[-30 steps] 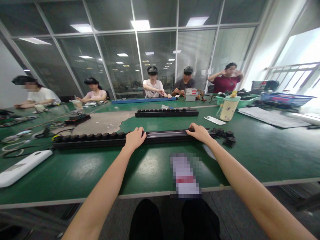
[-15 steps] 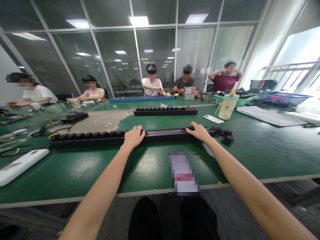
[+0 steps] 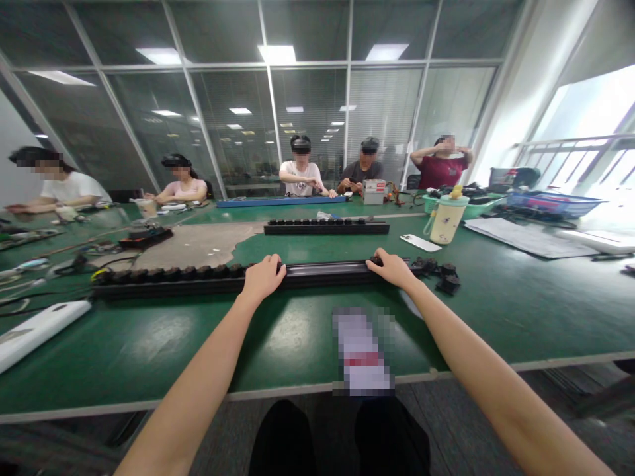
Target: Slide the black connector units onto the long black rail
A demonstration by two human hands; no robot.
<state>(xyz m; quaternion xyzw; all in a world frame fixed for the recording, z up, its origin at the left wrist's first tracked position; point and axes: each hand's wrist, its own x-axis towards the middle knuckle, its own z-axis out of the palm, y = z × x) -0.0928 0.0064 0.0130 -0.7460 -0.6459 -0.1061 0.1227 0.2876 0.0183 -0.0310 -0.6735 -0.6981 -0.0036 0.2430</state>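
Note:
A long black rail lies across the green table in front of me. Along its left half sits a row of black knob-like pieces. My left hand is closed at the right end of that row, its fingers curled over a black piece that is mostly hidden. Toward the rail's right end my right hand pinches a small black piece on the rail. Between the hands the rail's bare channel shows. Beyond its right end lie several loose black pieces.
Behind stands a second, shorter black rail with similar pieces. A pixelated phone lies near the front edge. A white phone and a yellow cup stand right. A white device is left. Several people sit opposite.
Both hands keep the same places on the rail, with hardly any movement. The whole view has shifted slightly.

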